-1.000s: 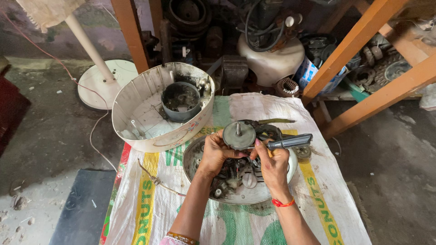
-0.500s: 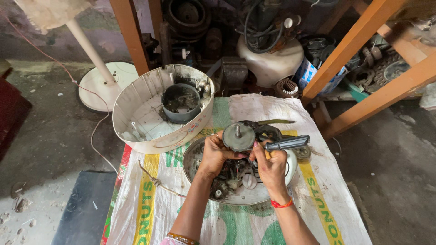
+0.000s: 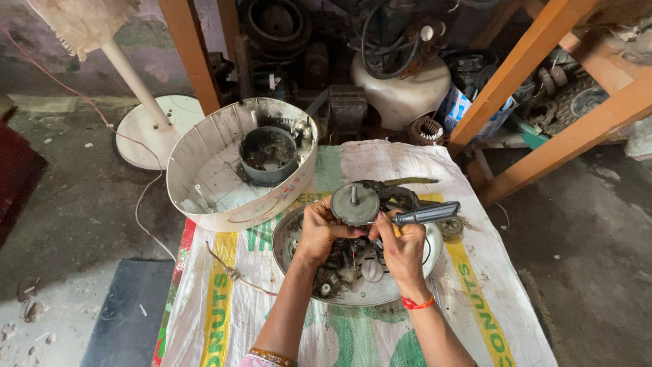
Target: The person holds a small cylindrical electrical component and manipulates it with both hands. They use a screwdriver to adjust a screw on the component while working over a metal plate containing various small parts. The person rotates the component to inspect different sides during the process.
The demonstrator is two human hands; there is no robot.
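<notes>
My left hand [image 3: 318,230] grips a round grey motor part [image 3: 355,204] with a short shaft sticking up, held above a metal bowl [image 3: 390,289]. Close beside the motor, my right hand [image 3: 402,246] holds a tool with a grey handle [image 3: 428,214] that points right. Small dark parts and screws lie in the bowl under my hands. Pliers with yellowish handles [image 3: 407,182] rest just behind the motor. Everything sits on a white printed sack [image 3: 468,299] spread over a low table.
A white oval housing [image 3: 204,170] with a dark cup inside leans at the sack's left rear corner. A fan stand base [image 3: 153,129] is on the floor left. Orange wooden frame beams [image 3: 536,61] rise right. Machine parts crowd the back. A dark slab [image 3: 129,312] lies lower left.
The hands and motor part stay almost in place; the tool handle has shifted slightly lower against the motor.
</notes>
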